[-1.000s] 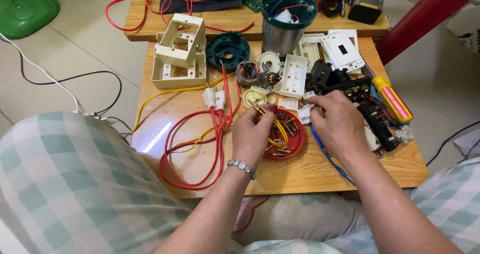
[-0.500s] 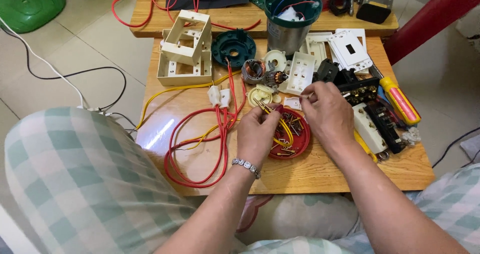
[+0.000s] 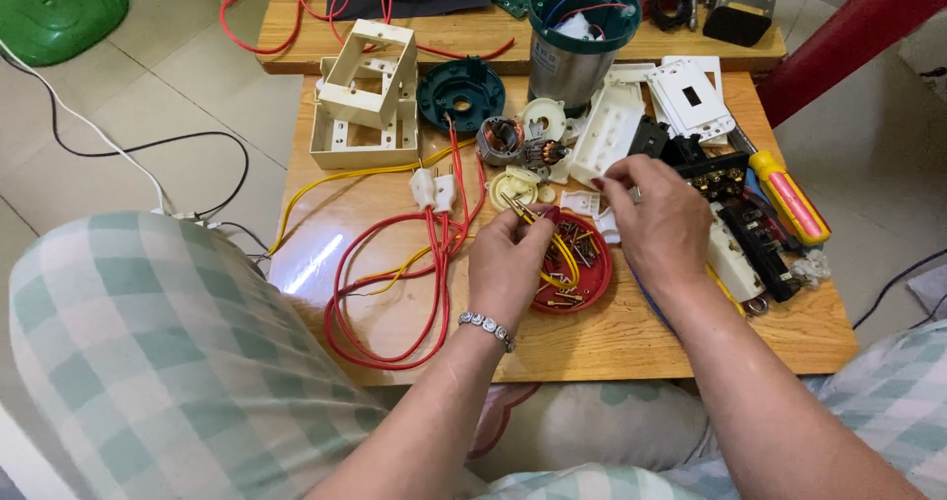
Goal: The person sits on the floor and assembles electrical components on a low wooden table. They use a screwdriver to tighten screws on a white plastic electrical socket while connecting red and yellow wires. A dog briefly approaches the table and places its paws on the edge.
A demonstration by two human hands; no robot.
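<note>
Both hands work over the red dish [image 3: 582, 273]: my left hand [image 3: 508, 263] pinches a yellow wire [image 3: 541, 229] slanting up-left from the dish, nearer than my right hand [image 3: 656, 219], whose curled fingers hover, grip unclear.

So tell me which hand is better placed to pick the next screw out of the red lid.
Probably the right hand: it hovers with fingers free at the edge of the red lid of screws, while the left hand, also over the lid, already pinches a yellow wire.
</note>
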